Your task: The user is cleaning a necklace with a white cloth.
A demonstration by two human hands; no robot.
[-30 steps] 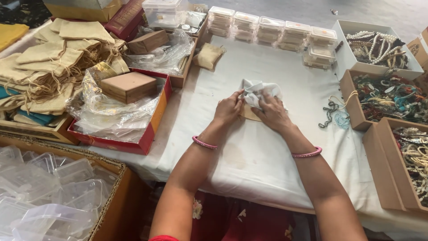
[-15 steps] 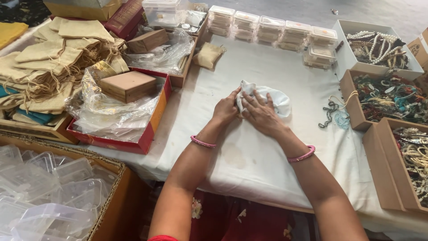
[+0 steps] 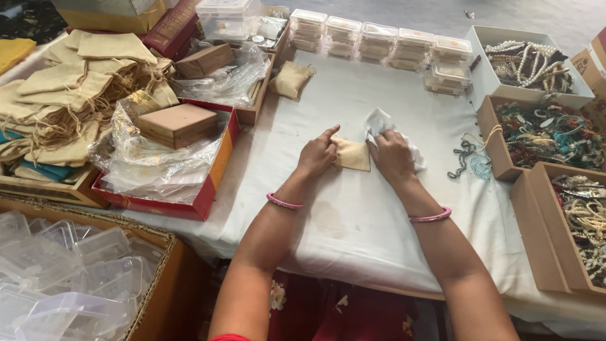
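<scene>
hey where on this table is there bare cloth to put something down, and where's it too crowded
Bare white tablecloth lies below the left hand and right hand, toward the near edge, and between the hands and the row of clear plastic boxes. Crowded: the red tray and burlap pouches on the left, the bead boxes on the right.

— How's the light?
— Soft, even daylight; the white surface point(image 3: 379, 215) is bright but not blown out.
— Shadows?
— Faint ones only, under the left hand point(image 3: 317, 153) and right hand point(image 3: 391, 155).
— Glare, blur?
— Small glints on the crumpled plastic wrap point(image 3: 161, 167). Centre sharp; edges bend slightly and soften.
</scene>
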